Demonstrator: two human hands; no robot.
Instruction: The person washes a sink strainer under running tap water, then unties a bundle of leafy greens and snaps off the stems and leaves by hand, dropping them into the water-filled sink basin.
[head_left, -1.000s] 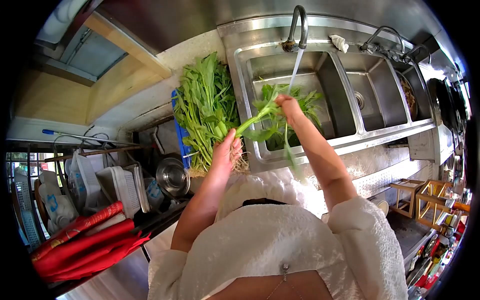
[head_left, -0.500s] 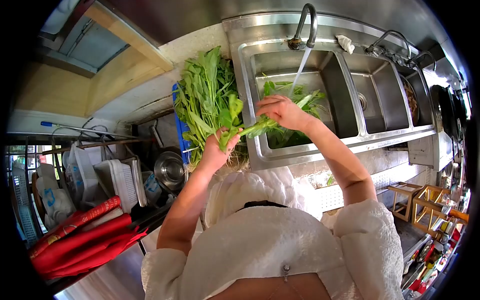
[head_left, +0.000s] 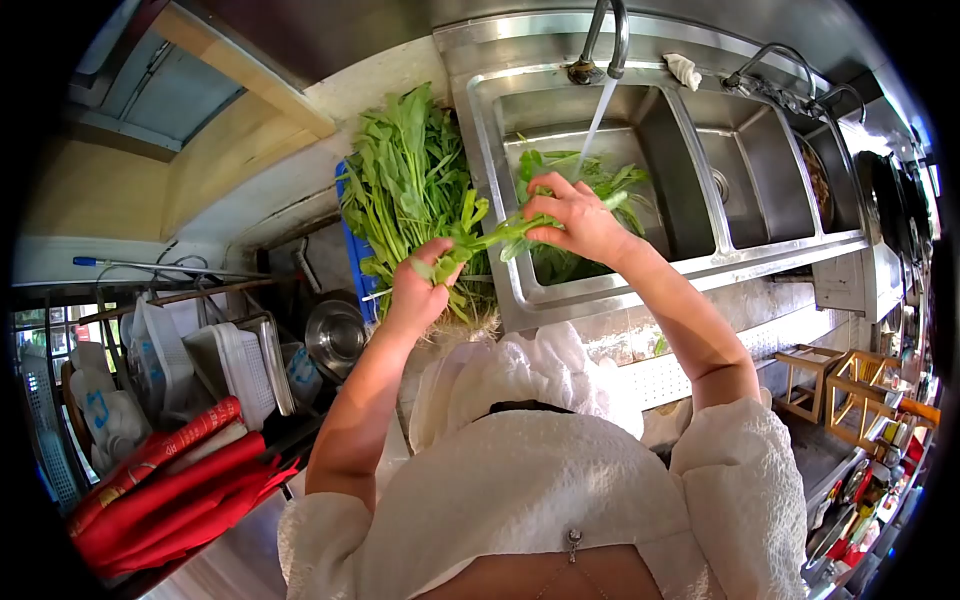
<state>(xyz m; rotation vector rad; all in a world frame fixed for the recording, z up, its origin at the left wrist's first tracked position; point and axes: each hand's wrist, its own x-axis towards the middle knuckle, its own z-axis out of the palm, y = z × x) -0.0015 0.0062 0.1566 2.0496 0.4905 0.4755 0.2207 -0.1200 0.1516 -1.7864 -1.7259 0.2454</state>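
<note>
My left hand [head_left: 418,292] is closed on the lower end of a leafy green stalk [head_left: 488,239], in front of the pile. The stalk's other end is pinched in my right hand [head_left: 588,222], above the near left part of the sink basin. It stretches between both hands across the basin's left rim [head_left: 487,190]. Below and behind my right hand, loose greens [head_left: 612,182] lie in the basin. Water [head_left: 598,125] runs onto them from a curved tap [head_left: 622,45]. Left of the sink, a tall pile of leafy greens [head_left: 410,170] fills a blue crate [head_left: 354,235].
Two more basins [head_left: 750,185] continue to the right, with a white cloth [head_left: 684,71] on the back ledge. White plastic baskets [head_left: 245,370], a metal bowl [head_left: 336,335] and red bags [head_left: 170,490] are at left. Wooden stools [head_left: 858,405] stand at right.
My left hand has turned and moved slightly left, and the leafy stalk between my hands is stretched straighter. My right hand's fingers have shifted on the stalk. The view has tilted slightly.
</note>
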